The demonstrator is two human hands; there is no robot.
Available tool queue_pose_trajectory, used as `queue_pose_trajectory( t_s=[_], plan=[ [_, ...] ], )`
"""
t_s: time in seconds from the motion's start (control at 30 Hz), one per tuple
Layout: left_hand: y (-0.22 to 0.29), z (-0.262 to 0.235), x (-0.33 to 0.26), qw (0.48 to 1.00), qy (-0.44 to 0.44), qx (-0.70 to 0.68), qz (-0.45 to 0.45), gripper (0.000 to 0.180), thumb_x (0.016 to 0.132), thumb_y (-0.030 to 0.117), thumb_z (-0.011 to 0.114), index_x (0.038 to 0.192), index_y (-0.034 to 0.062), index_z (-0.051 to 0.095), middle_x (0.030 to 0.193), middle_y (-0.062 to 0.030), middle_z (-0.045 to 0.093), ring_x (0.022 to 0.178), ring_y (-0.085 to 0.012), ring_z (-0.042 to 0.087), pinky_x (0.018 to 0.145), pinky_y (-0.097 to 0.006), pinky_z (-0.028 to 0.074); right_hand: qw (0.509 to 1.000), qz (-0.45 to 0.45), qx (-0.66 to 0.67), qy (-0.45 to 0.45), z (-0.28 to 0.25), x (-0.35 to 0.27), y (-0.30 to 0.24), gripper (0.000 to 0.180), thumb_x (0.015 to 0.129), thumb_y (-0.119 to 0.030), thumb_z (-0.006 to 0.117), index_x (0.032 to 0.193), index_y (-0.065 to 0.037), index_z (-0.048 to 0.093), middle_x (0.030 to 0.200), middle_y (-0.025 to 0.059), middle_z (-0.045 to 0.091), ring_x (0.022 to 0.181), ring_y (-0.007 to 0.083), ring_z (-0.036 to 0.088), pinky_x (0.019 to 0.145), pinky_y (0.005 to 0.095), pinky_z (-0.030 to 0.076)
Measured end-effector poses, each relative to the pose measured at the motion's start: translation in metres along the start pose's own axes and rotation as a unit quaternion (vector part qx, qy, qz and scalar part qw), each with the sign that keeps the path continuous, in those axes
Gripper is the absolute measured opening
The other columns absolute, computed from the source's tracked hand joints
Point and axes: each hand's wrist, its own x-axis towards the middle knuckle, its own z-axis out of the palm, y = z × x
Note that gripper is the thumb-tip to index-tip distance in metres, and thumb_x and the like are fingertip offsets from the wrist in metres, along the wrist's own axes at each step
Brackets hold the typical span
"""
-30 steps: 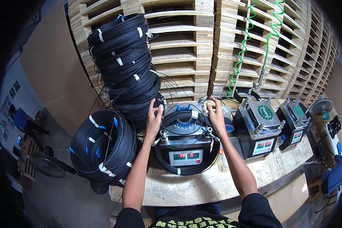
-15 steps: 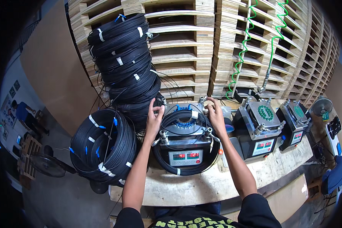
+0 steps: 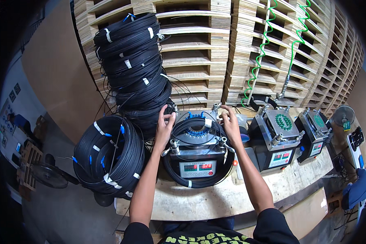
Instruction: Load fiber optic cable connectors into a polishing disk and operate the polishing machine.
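Between my arms stands a fiber polishing machine (image 3: 179,151) with a metal top, a corner post at each corner and a lit front display (image 3: 198,168). A ring of blue connectors (image 3: 190,115) sits on its top, with black cable (image 3: 193,123) coiled over it and hanging round its front. My left hand (image 3: 165,127) is at the far left post, its fingers curled around the clamp lever there. At the far right post, my right hand (image 3: 230,125) has bent fingers on the other clamp lever. My fingers partly hide both levers.
Left of the machine lies a big black cable coil (image 3: 110,154) with blue connectors; behind it rises a tall coil stack (image 3: 136,69). Two similar machines (image 3: 277,138) (image 3: 315,132) stand to the right on the wooden table (image 3: 183,203). Wooden pallets (image 3: 191,49) line the back, with green coiled hoses (image 3: 264,40).
The figures on the machine's display have changed. Both my hands stay at the far posts, almost still. In the far left background, a person has bent forward.
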Motion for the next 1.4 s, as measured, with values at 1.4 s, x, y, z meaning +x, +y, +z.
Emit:
queue_pose_trajectory(
  t_s=[1.4],
  plan=[
    [0.006, 0.000, -0.003, 1.000, -0.009, 0.002, -0.024, 0.068, 0.099, 0.036, 0.064, 0.155, 0.0131, 0.033, 0.108, -0.0066, 0.059, 0.091, -0.0108, 0.055, 0.079, -0.026, 0.046, 0.997, -0.035, -0.063, 0.012, 0.000, -0.001, 0.000, 0.036, 0.103, -0.017, 0.051, 0.138, -0.009, 0.051, 0.096, 0.0100, 0.065, 0.073, 0.0107, 0.057, 0.069, 0.0267, 0.049]
  ],
)
